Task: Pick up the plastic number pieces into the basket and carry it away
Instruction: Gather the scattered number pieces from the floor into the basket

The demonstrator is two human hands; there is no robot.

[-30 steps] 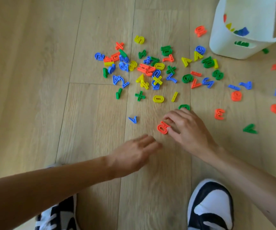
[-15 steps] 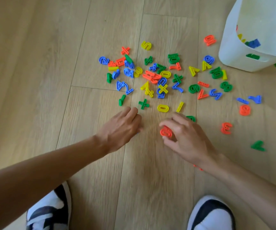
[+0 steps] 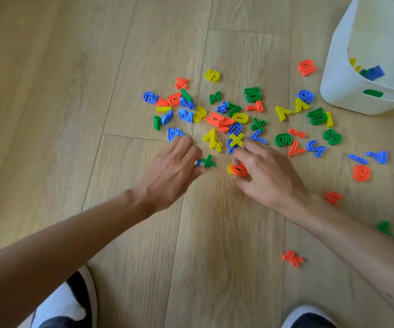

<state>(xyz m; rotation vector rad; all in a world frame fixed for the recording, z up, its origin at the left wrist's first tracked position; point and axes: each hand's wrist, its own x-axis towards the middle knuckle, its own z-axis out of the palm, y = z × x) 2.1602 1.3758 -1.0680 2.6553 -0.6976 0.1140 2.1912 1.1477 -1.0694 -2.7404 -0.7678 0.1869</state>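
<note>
Several coloured plastic number pieces (image 3: 226, 114) lie scattered on the wooden floor. The white basket (image 3: 342, 91) stands at the far right with a few pieces inside. My left hand (image 3: 174, 169) has its fingers curled and pinches a small blue piece (image 3: 197, 162), right beside a green plus sign (image 3: 208, 161). My right hand (image 3: 267, 174) grips an orange number piece (image 3: 239, 170) with a yellow piece (image 3: 231, 167) pressed against it, at the near edge of the pile.
My two shoes (image 3: 72, 304) (image 3: 309, 318) stand at the bottom of the view. Stray pieces lie to the right: an orange number (image 3: 361, 172), an orange piece (image 3: 333, 197), a green one (image 3: 384, 227) and an orange sign (image 3: 292, 258).
Both hands moved forward to the pile's near edge. My left hand took up the small blue piece. My right hand kept the orange piece and gathered a yellow one against it.
</note>
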